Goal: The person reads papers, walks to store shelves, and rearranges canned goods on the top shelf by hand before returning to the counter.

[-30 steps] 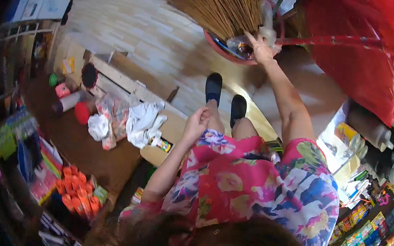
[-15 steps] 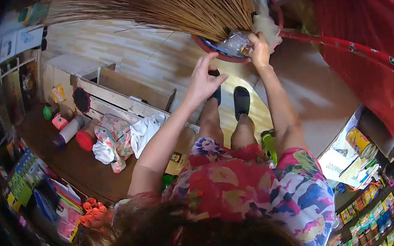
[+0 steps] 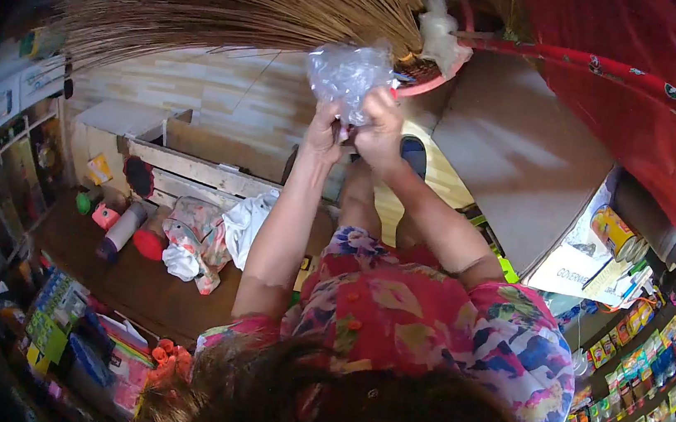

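Note:
A crumpled clear plastic bag (image 3: 349, 77) is held up in front of me by both hands. My left hand (image 3: 324, 134) is closed on its lower left edge. Close beside it, my right hand (image 3: 380, 130) is closed on the bag's lower right part. Behind the bag, a big stick broom (image 3: 236, 4) spreads to the left, its bound end wrapped in whitish plastic (image 3: 438, 39). The rim of a pinkish-red basin (image 3: 432, 84) shows under that end.
A brown board or box top (image 3: 519, 157) lies to the right, below a red plastic sheet (image 3: 643, 96). At left, a brown table (image 3: 153, 298) bears cloths (image 3: 249, 226) and bottles. Hanging sachets (image 3: 629, 361) fill the lower right.
My right hand has drawn the clear bag away from the basin, down and left. My left hand, open before, has closed on the bag beside it.

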